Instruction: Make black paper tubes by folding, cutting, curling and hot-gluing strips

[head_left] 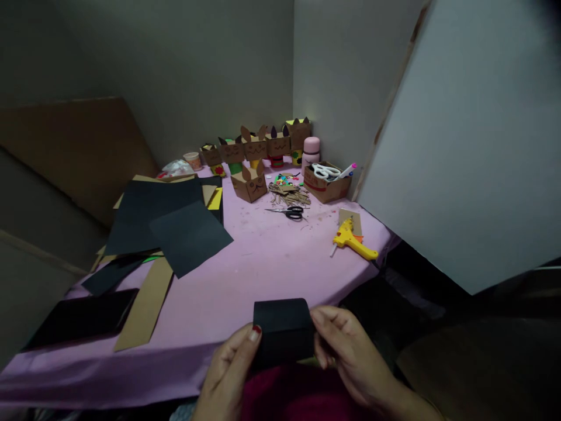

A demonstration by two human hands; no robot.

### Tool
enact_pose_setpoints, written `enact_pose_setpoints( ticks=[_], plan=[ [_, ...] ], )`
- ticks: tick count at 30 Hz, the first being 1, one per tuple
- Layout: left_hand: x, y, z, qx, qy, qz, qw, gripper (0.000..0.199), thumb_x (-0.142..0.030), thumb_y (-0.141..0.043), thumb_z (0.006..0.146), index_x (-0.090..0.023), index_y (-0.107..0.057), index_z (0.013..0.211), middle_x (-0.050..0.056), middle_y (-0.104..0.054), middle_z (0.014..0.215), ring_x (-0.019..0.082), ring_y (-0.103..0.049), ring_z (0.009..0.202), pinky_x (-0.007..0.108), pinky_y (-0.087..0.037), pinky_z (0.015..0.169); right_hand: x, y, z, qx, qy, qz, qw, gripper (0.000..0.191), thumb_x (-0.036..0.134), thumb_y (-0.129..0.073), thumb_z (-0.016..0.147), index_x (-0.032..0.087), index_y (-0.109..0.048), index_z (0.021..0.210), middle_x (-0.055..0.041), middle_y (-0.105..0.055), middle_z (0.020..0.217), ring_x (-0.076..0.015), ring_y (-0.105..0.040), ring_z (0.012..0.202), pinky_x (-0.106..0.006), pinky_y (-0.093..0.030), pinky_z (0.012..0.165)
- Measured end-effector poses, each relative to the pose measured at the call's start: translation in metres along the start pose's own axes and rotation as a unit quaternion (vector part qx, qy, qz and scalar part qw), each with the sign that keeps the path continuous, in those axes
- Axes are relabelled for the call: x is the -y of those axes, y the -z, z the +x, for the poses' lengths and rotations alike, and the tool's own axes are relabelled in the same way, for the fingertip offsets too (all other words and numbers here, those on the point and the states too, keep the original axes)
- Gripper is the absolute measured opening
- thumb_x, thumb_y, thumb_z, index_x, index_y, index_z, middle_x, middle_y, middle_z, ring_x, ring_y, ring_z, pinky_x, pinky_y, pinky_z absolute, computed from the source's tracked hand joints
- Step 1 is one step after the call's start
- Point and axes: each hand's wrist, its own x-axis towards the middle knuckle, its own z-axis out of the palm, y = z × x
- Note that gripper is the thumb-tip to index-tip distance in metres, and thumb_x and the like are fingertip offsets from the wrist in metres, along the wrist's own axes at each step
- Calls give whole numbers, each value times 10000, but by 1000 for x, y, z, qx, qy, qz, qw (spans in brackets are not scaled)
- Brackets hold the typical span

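A piece of black paper [283, 327], curled over into a loop or fold, is held up between my two hands just off the table's front edge. My left hand [230, 368] pinches its left side, thumb on the near face. At the right side, my right hand [346, 351] grips the paper between thumb and fingers. Its far side and the fingertips behind it are hidden. Larger black sheets [188, 237] lie on the table to the left, beside a brown cardboard strip [146, 304].
The table has a pink cloth [263, 263]. Black scissors [293, 213] and a yellow glue gun [353, 240] lie towards the right. Behind stand cardboard animal-faced boxes [249, 184], a pen box [326, 190] and a pink bottle [311, 153]. A dark flat device [83, 318] sits front left.
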Motion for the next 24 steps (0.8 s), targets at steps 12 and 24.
enact_pose_setpoints(
  ticks=[12, 24],
  plan=[
    [4, 1, 3, 77, -25, 42, 996, 312, -350, -666, 709, -207, -710, 983, 53, -737, 932, 249, -634, 898, 315, -472, 829, 9, -3, -2, -8, 65, -126, 990, 205, 306, -597, 781, 153, -588, 646, 34, -474, 579, -85, -409, 520, -216, -321, 491],
    [14, -3, 8, 95, 68, -119, 986, 242, -283, -700, 699, -162, -733, 905, 108, -742, 889, 275, -638, 920, 387, -453, 867, 15, -3, -7, -15, 152, -181, 972, 103, 243, -622, 722, 151, -666, 736, -28, -587, 676, -142, -525, 621, -271, -420, 571]
  ],
)
